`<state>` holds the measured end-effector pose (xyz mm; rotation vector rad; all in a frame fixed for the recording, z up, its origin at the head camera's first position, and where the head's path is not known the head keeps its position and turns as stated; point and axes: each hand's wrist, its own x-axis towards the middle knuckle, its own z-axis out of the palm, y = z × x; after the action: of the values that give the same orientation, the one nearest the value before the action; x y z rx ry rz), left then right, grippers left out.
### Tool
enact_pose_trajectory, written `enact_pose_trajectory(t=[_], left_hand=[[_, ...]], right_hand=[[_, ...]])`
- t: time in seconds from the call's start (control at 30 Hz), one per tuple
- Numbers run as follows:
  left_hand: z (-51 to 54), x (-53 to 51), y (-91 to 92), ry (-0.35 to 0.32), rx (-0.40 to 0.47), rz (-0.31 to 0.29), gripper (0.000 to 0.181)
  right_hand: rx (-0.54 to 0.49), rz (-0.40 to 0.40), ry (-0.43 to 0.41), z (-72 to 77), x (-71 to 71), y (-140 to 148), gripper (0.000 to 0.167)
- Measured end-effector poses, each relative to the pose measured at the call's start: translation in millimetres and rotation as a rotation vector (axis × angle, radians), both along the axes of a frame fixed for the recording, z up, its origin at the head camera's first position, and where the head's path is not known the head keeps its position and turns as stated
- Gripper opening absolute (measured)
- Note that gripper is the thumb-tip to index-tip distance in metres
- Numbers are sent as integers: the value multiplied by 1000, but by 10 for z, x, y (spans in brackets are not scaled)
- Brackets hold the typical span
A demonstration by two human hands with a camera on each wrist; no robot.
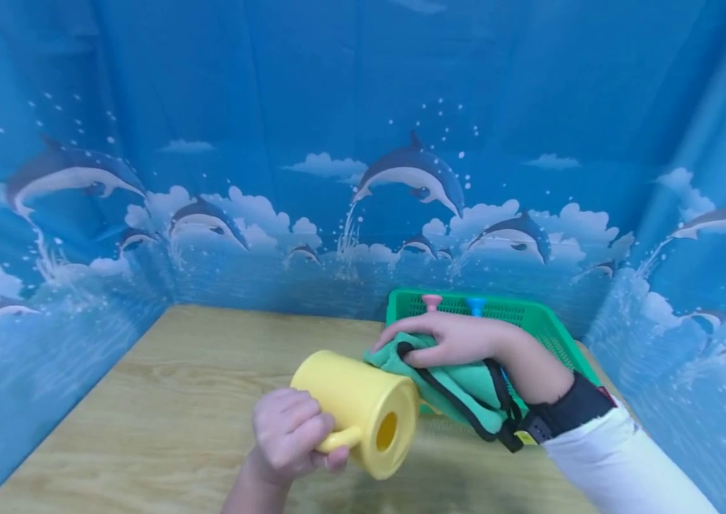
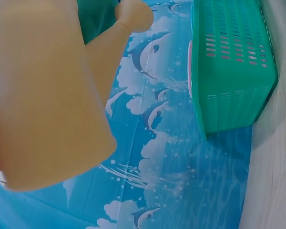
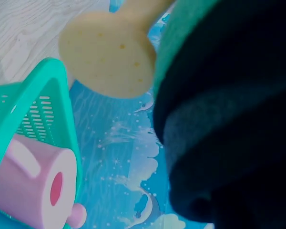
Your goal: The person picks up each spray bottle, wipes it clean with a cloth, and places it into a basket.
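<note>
My left hand [image 1: 292,432] grips the handle of a yellow toy watering can [image 1: 343,389], tipped on its side above the table. The round hole in its top faces right and toward me. In the right wrist view the can's sprinkler head [image 3: 107,55], dotted with small holes, shows beside the cloth. My right hand [image 1: 446,339] holds a green cloth with black edging [image 1: 465,396] against the can's upper side. The cloth hangs down in folds and hides part of the basket and the spout in the head view.
A green plastic basket [image 1: 552,325] stands at the table's back right. Inside it lies a pink watering can [image 3: 31,186]; a blue sprinkler head [image 1: 475,305] shows there too. The wooden table [image 1: 144,400] meets a blue dolphin-print curtain [image 1: 260,143] at the back and sides.
</note>
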<state>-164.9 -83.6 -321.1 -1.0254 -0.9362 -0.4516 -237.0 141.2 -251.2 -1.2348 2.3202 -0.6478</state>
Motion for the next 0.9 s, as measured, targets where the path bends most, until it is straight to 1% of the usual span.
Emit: enact_pose_trajectory(t=[0.2,0.33,0.47,0.57,0.7,0.9], left_hand=[[15,8,39,13,9,-16,51],[-1,5,43,39,26,-26,51],[-25,9,36,50,11,-23,50],[-27,18,50,56,5,-17,50],[-21,22,89,73,1,-16,50],[-41,37,130,72,2,-16,50]], right_hand=[[-38,8,-37,-38,-10,56,39],[-11,-23,-76,-125,-46,-16,38],[25,-50,-104,-222,-105,-93,37],[48,-57,-119,-250,-148,-148,37],[71,-59,-122,-249,-181,-245,38],[73,-64,-101,-256,-201,-342,38]])
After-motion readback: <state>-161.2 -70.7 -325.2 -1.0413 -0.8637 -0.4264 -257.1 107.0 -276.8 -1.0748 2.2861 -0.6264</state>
